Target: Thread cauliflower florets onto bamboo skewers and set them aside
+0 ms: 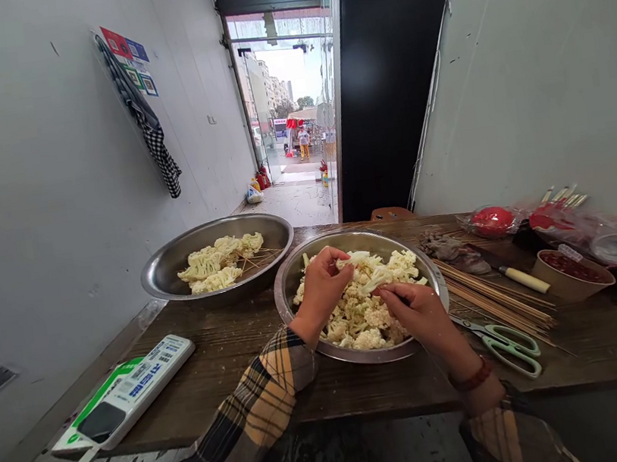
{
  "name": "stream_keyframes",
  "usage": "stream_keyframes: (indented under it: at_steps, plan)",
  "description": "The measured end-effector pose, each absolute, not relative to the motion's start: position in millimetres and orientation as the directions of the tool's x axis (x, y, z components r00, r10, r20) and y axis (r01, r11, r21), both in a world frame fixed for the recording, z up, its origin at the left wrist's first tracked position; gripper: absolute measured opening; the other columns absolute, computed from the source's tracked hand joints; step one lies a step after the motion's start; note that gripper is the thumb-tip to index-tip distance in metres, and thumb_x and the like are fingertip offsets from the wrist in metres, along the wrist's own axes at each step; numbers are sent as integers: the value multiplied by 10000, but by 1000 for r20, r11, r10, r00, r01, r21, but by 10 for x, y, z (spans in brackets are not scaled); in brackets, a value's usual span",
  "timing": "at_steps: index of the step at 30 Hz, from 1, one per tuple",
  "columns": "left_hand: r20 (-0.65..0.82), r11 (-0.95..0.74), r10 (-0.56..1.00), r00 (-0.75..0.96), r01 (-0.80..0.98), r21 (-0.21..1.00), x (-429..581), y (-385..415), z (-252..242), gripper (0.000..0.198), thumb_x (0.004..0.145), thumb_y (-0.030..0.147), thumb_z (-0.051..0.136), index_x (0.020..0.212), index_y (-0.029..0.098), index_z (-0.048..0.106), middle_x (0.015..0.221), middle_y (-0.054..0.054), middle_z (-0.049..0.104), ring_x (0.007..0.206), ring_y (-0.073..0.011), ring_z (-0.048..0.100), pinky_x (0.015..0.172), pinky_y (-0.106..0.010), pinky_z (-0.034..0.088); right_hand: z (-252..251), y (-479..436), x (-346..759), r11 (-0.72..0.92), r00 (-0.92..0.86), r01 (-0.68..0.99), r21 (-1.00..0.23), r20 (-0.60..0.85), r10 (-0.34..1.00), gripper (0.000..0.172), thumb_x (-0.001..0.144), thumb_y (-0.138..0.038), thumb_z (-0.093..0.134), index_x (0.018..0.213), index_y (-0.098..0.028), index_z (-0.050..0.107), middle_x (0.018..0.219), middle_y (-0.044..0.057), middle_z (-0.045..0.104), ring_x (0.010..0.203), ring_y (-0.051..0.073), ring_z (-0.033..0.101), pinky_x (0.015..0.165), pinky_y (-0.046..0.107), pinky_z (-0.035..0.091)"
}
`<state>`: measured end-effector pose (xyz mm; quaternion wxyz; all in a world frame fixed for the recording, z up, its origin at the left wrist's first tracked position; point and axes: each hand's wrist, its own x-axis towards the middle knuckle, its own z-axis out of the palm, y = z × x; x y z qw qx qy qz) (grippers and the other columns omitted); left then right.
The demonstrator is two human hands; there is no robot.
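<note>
Both my hands are over a steel bowl [283, 307] heaped with cauliflower florets [375, 317]. My left hand [325, 290] pinches a pale cauliflower piece [357, 258] between thumb and fingers. Just to the right and lower, my right hand [420, 315] has its thumb and forefinger closed at the edge of another floret [382, 276]. Whether a skewer runs between the fingers I cannot make out. A wider steel basin [156, 271] at the back left holds cauliflower on thin skewers [255, 260].
Bamboo skewers [501, 296] lie right of the bowl, near green-handled scissors [512, 348] and a knife [527, 280]. Farther right stands a paper tub [572, 274] with red contents. A white device [148, 376] with a cable lies at the left on the wooden table [233, 348].
</note>
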<state>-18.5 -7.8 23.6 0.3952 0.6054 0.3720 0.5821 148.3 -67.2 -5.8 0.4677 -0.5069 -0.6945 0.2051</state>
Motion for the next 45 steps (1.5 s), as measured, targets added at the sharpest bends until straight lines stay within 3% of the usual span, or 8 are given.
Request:
stream_keyframes:
  at_steps: [4,9,23,27,33,45]
  plan:
    - [386,-386,919,80,-20,922,-188,-87,237,113,650,176,686,745,174,625,581,42,471,517,-77,373,495,-216,271,-48,-680,1481,403,-35,499,-767,447,894,354,887,-421,493,750,-165,697,542,2,570,537,139,523,520,239,383]
    - [315,-293,943,108,-184,938,-180,-82,227,170,626,196,718,743,169,597,629,31,527,565,-83,457,545,-213,344,-29,-695,1485,417,-35,480,-772,458,888,349,891,-414,493,757,-160,691,556,1,569,558,144,535,545,245,393]
    - [209,-112,953,219,-388,915,-168,-159,307,202,637,190,696,770,166,546,627,11,625,609,-106,568,604,-224,407,-29,-703,1480,439,-42,476,-762,478,877,329,886,-387,506,787,-153,714,552,-3,564,541,136,523,547,246,399]
    - [213,-130,954,210,-349,928,-164,-132,267,187,647,203,694,761,168,550,630,16,617,587,-98,544,582,-220,400,-19,-706,1475,422,-21,481,-768,471,882,318,877,-381,517,811,-149,724,560,0,577,537,136,525,545,244,407]
    - [349,-337,930,111,-113,935,-185,-78,197,116,655,180,678,736,161,597,629,25,570,582,-89,505,558,-213,369,1,-723,1464,407,-36,500,-764,452,891,335,880,-391,510,754,-151,707,531,-6,553,518,130,516,514,235,389]
    - [354,-352,909,218,-49,935,-133,-131,231,92,669,191,666,703,146,593,683,7,577,623,-90,480,586,-227,355,-56,-687,1484,402,-18,454,-795,443,896,354,886,-417,507,704,-158,667,525,-17,516,511,118,488,503,231,368]
